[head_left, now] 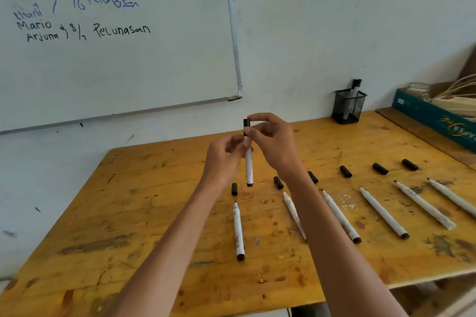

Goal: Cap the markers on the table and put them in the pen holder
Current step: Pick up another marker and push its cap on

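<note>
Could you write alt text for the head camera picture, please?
A left hand grips a white marker upright above a wooden table while the right hand pinches the black cap at its top. Six uncapped markers and six loose caps lie below; a mesh pen holder stands at the back.

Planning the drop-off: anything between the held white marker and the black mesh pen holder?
Nothing visible. Between the white marker in the left hand and the black mesh pen holder lies only bare yellow wooden table; the loose black caps lie flat nearer the person.
</note>
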